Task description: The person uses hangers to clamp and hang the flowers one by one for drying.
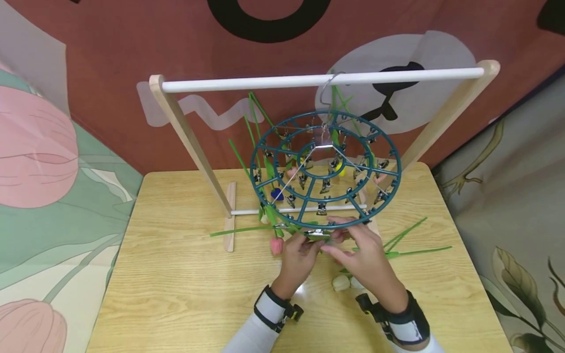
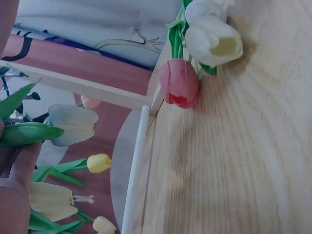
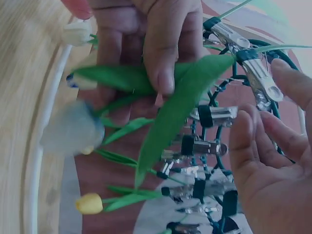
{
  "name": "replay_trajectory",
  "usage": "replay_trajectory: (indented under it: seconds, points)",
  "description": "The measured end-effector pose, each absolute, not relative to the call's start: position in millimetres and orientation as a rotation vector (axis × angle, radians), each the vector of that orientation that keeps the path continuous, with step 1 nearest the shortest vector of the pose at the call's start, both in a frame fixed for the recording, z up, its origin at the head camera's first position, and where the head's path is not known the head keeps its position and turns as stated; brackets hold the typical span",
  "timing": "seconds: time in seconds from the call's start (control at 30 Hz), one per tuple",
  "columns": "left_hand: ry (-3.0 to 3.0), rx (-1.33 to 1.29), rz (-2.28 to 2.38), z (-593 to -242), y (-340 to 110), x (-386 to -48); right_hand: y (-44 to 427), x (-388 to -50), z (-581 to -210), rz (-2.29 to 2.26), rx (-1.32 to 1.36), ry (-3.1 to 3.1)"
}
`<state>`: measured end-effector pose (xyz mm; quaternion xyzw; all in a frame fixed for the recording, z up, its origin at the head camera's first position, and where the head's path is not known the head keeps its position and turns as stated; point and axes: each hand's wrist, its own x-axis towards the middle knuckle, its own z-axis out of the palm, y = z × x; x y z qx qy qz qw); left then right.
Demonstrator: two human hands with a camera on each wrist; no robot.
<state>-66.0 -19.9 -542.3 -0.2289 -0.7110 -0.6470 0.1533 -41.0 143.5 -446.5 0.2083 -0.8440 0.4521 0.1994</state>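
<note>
A dark green round clip hanger with rings of metal clips hangs in front of me. My left hand, below its near rim, pinches the green leaves and stem of a tulip with a pale bluish-white bloom. The tulip's thin stem runs up to a metal clip with a dark green band, seemingly caught in its jaws. My right hand is beside that clip, thumb and fingers spread apart. Whether a fingertip touches the clip is unclear.
The hanger's hook sits on the white bar of a wooden rack. Other tulips hang from clips, including a pink one and a dark blue one. White tulips and a pink tulip lie on the table at right.
</note>
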Motion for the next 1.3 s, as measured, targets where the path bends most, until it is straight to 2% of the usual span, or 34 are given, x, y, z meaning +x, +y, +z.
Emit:
replay_trajectory:
  seconds: [0.2,0.33,0.47,0.67,1.3]
  points:
    - [-2.05,-0.613,-1.835,-540.8,-30.4,-64.2,163.4,-28.8,-437.1,1.177,0.604,-2.157]
    - [-2.024,-0.581,-1.835,-542.7,-38.3,-63.2,179.7,-34.9,-424.8,0.96,0.458,-1.982]
    - [-2.009,-0.571,-1.849,-544.3,-44.8,-61.5,194.9,-46.3,-417.0,0.742,0.351,-2.128]
    - [-1.984,-0.557,-1.876,-546.8,-52.2,-59.6,204.1,-57.6,-419.2,0.618,0.481,-2.287]
    - [-1.977,-0.366,-1.929,-543.2,-86.9,-69.1,169.4,-43.3,-428.6,0.604,0.742,-2.13]
